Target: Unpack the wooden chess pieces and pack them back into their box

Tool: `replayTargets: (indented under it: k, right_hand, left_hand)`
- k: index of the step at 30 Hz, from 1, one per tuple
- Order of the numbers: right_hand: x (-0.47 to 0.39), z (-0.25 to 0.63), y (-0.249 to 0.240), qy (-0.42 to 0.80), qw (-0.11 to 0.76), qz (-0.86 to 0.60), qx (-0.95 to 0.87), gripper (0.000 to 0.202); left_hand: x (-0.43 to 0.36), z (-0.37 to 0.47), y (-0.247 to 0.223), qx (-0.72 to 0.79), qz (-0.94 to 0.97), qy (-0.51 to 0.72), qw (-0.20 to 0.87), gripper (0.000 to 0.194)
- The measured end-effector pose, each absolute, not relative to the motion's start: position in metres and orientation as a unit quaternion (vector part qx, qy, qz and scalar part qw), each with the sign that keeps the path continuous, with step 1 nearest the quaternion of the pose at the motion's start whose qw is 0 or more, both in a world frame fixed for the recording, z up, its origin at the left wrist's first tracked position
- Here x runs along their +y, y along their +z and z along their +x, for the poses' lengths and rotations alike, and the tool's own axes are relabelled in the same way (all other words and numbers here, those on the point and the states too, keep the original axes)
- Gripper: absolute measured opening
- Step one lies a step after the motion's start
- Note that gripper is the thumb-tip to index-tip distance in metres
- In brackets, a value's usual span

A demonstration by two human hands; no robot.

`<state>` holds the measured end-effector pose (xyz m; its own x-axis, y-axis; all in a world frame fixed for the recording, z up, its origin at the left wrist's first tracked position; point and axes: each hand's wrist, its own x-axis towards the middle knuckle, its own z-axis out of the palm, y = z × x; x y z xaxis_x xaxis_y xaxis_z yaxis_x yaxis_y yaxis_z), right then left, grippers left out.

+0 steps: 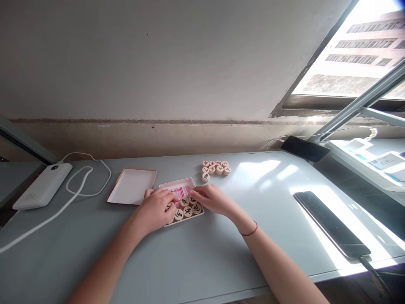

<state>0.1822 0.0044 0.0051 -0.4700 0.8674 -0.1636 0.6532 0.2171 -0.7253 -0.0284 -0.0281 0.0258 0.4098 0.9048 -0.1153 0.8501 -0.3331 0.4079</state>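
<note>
A shallow white box (182, 182) with a pink-red patterned bottom holds several round wooden Chinese chess pieces (187, 211) with black characters, lying in its near part. My left hand (156, 210) reaches over the box's left side, thumb and fingers closed around a piece (168, 206) there. From the right, my right hand (210, 198) pinches a black-marked piece (192, 199) at the box's right wall; its fingers partly cover it. Behind the box, several Chinese chess pieces (211, 169) stand grouped on the table, most with red characters, a black-marked one in front.
Left of the box lies its open lid (132, 186), inside up. A white power bank (44, 185) with a white cable (72, 196) sits at the far left. One phone (332, 223) lies at right on the grey table (202, 261), another dark phone (304, 148) near the window.
</note>
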Motion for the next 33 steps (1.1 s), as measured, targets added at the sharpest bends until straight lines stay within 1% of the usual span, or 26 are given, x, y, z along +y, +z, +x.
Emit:
replayTargets:
  k: [4, 12, 14, 16, 18, 19, 22, 25, 27, 30, 31, 33]
  right_hand:
    - [0.004, 0.182, 0.006, 0.382, 0.137, -0.500, -0.765, 0.048]
    - [0.004, 0.181, 0.004, 0.380, 0.142, -0.502, -0.764, 0.047]
    - [0.005, 0.182, 0.006, 0.389, 0.153, -0.500, -0.758, 0.044]
    - [0.004, 0.182, 0.010, 0.397, 0.191, -0.498, -0.747, 0.040]
    - [0.003, 0.182, 0.015, 0.426, 0.229, -0.475, -0.735, 0.039]
    - [0.002, 0.182, 0.018, 0.449, 0.240, -0.455, -0.731, 0.039]
    - [-0.001, 0.180, 0.022, 0.510, 0.248, -0.397, -0.722, 0.038]
    - [0.001, 0.183, 0.024, 0.511, 0.254, -0.381, -0.727, 0.038]
    - [0.007, 0.191, 0.024, 0.499, 0.264, -0.401, -0.722, 0.038]
    - [0.019, 0.210, 0.021, 0.438, 0.287, -0.517, -0.677, 0.041]
    - [0.024, 0.218, 0.019, 0.410, 0.280, -0.564, -0.659, 0.043]
    - [0.032, 0.232, 0.011, 0.371, 0.234, -0.631, -0.640, 0.044]
  left_hand:
    - [-0.028, -0.032, 0.028, 0.548, 0.817, 0.047, 0.174, 0.023]
    - [-0.026, -0.035, 0.035, 0.540, 0.812, 0.051, 0.216, 0.015]
    - [-0.025, -0.037, 0.035, 0.536, 0.812, 0.070, 0.222, 0.013]
    - [-0.024, -0.036, 0.035, 0.537, 0.803, 0.122, 0.227, 0.012]
    - [-0.025, -0.032, 0.034, 0.542, 0.773, 0.195, 0.265, 0.015]
    - [-0.026, -0.029, 0.034, 0.542, 0.750, 0.230, 0.302, 0.017]
    - [-0.029, -0.019, 0.030, 0.526, 0.668, 0.297, 0.435, 0.027]
    - [-0.030, -0.013, 0.023, 0.510, 0.606, 0.341, 0.506, 0.031]
    - [-0.029, -0.012, 0.019, 0.511, 0.576, 0.368, 0.521, 0.030]
    - [-0.027, -0.011, 0.014, 0.537, 0.546, 0.397, 0.506, 0.030]
    - [-0.026, -0.011, 0.014, 0.544, 0.542, 0.408, 0.494, 0.030]
    - [-0.024, -0.012, 0.013, 0.553, 0.535, 0.422, 0.479, 0.030]
